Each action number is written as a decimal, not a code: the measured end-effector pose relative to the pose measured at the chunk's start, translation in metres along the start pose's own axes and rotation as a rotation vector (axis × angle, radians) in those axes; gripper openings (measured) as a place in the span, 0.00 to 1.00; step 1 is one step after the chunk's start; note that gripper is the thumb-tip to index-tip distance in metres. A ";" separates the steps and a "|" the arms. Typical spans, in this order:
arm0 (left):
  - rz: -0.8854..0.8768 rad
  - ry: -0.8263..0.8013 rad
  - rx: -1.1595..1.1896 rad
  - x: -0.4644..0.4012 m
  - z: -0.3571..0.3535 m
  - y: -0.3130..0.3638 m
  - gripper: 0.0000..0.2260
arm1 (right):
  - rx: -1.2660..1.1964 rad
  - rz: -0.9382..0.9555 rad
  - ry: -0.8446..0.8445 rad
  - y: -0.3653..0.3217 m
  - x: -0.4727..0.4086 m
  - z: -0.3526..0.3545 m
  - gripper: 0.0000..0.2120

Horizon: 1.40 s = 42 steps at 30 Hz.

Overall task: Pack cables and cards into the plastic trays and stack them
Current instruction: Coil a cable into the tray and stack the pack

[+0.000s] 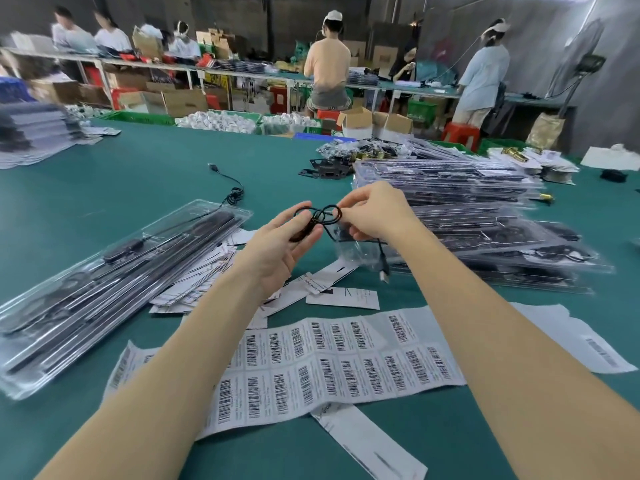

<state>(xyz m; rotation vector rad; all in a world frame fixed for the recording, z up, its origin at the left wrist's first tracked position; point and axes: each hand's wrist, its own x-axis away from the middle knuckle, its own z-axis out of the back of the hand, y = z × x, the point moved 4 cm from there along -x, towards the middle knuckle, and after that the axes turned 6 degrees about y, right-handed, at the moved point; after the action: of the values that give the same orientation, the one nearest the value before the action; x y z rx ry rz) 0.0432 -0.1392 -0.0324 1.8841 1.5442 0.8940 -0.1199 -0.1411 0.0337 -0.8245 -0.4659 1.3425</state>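
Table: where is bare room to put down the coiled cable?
Bare table behind the left tray, around the loose cable. Another patch lies between the trays on the right and that cable. Crowded: cards and barcode sheet below both hands.

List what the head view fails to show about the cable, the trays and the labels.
- Cable: how many loops it has; left hand and right hand cover parts of it.
- Clear tray: its near end is cut off by the left edge; glare blurs the contents.
- Tray stack: count unreadable, motion blur.
- Barcode sheet: print too small.
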 end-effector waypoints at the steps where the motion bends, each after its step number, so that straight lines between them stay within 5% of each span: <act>1: 0.009 -0.004 0.025 0.000 -0.001 -0.001 0.06 | 0.101 0.060 0.009 -0.003 0.004 0.003 0.04; 8: -0.100 0.012 -0.064 0.002 0.000 -0.005 0.03 | 0.468 0.097 -0.337 -0.029 0.047 0.002 0.17; 13: -0.339 0.066 -0.411 0.008 -0.001 0.004 0.06 | 0.631 0.119 -0.348 -0.044 0.065 0.009 0.06; 19: -0.637 -0.001 -0.850 0.020 -0.008 0.014 0.06 | -0.047 0.142 -0.248 -0.064 0.041 -0.004 0.04; 23: -0.525 -0.132 -0.742 0.014 -0.008 0.008 0.04 | -0.183 0.123 -0.255 -0.058 0.020 -0.020 0.08; 29: -0.241 -0.118 -0.355 0.002 -0.001 -0.004 0.06 | -0.347 0.021 -0.403 -0.048 0.009 -0.019 0.08; 33: -0.220 -0.094 -0.383 0.001 0.000 0.002 0.08 | -0.323 0.043 -0.554 -0.036 0.019 -0.008 0.12; 42: -0.122 -0.026 -0.273 0.005 -0.002 0.004 0.06 | -0.104 0.025 -0.303 -0.018 0.025 -0.001 0.15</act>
<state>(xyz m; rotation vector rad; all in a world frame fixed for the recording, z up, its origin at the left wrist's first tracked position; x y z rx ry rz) 0.0449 -0.1348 -0.0270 1.5867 1.4243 0.9668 -0.1024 -0.1177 0.0428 -0.7156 -0.7699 1.4837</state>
